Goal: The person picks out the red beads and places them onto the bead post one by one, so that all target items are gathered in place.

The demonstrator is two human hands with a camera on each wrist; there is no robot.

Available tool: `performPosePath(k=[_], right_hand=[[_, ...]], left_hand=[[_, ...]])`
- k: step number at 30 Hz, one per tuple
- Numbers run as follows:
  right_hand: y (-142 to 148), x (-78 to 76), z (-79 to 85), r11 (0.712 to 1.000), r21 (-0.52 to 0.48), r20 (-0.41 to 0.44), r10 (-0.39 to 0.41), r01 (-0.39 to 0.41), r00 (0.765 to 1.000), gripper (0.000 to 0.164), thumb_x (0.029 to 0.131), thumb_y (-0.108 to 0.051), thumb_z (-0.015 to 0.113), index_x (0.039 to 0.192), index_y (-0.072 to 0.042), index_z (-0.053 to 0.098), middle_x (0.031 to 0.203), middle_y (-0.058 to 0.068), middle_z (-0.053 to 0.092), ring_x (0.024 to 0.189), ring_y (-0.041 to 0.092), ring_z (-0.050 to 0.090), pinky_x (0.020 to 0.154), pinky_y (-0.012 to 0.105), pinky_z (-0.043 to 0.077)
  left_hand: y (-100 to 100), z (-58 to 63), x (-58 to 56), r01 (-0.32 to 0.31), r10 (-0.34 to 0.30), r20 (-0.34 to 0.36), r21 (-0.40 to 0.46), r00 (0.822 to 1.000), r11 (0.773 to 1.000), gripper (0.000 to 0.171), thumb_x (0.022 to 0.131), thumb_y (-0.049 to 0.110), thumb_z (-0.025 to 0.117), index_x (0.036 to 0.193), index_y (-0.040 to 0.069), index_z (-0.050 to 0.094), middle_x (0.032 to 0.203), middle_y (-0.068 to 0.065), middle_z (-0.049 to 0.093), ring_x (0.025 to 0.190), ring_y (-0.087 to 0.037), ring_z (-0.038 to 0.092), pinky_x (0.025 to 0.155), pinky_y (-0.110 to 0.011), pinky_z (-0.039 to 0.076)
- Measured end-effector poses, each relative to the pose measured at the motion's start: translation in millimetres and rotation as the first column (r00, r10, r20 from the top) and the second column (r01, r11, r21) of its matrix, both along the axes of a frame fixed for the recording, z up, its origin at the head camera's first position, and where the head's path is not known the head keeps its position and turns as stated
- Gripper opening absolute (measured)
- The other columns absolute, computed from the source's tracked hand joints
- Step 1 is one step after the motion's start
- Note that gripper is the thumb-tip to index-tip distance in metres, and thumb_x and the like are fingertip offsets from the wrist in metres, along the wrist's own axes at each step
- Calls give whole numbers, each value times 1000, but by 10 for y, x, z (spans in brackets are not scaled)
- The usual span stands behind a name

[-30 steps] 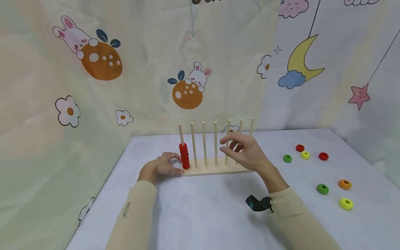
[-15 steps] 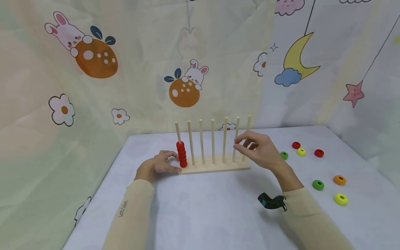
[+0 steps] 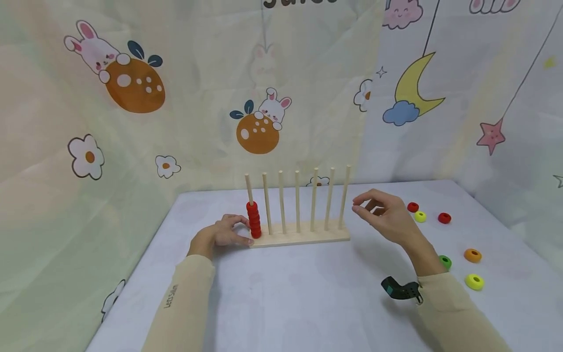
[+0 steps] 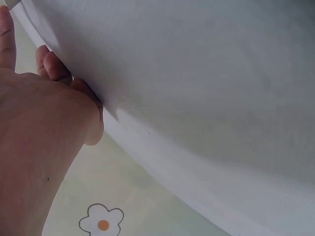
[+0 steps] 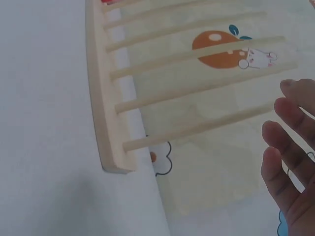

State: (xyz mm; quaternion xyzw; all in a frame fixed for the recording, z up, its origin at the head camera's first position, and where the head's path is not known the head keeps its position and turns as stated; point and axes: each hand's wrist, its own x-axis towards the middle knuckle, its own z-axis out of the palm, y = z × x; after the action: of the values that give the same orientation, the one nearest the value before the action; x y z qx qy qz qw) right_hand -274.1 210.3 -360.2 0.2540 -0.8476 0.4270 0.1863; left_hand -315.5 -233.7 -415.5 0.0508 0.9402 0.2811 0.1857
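A wooden peg rack (image 3: 303, 238) with a row of upright pegs stands on the white table. On its leftmost peg is a stack of red beads (image 3: 253, 220); the other pegs carry none. My left hand (image 3: 225, 232) holds the left end of the base, thumb at the front corner and fingers reaching behind the stack. Just past the rack's right end, my right hand (image 3: 389, 217) hovers above the table, fingers loosely bent and holding nothing. In the right wrist view its fingers (image 5: 285, 142) are apart from the nearest peg (image 5: 197, 127).
Loose beads lie to the right: two red, one of them a red bead (image 3: 444, 218), two yellow, one a yellow bead (image 3: 474, 281), an orange bead (image 3: 472, 255) and a green bead (image 3: 445, 262) partly behind my right wrist. A printed cloth (image 3: 198, 122) hangs behind the table.
My right hand has moved right, from in front of the rack's right-hand pegs to beyond its end, towards the loose beads. The left hand stays at the rack's left end.
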Motion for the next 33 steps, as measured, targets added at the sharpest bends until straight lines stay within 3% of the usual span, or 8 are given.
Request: performPosePath(k=[14,19,27,33], right_hand=[[402,50,-63,996,56,-43,-61,63,997,20,91,-6,78,107,-16,73,101,1,72,77,8,63,63,18,53],[511,59,-151,992,74,-13,-101,102,995,18,92,-9,77,107,-17,73,101,0,72,77,8,63,63,20,53],[698,53,-215,983,97,10,-157,155,988,15,94,-12,76,107,-17,72,103,1,71,79,7,62,64,19,52],[910,7,-231,972,107,-53,-205,209,977,17,92,-7,76,107,-15,73,99,2,71,78,2,57,63,14,48]], left_hand=[[35,-61,-57,5,-5,15,7,1000,1000,51,76,52,85,117,34,61,162,-15,26,146,-46,28,112,-69,30],[10,-40,-52,-25,25,22,-1,999,1000,48,74,53,86,112,38,62,162,-13,27,145,-46,29,111,-69,31],[-12,-20,-25,-15,15,25,2,1000,1000,53,74,56,86,116,34,61,162,-15,26,144,-48,29,110,-70,31],[-19,-102,-84,-46,46,30,-10,998,999,52,73,54,87,116,40,61,163,-8,27,146,-42,28,112,-68,32]])
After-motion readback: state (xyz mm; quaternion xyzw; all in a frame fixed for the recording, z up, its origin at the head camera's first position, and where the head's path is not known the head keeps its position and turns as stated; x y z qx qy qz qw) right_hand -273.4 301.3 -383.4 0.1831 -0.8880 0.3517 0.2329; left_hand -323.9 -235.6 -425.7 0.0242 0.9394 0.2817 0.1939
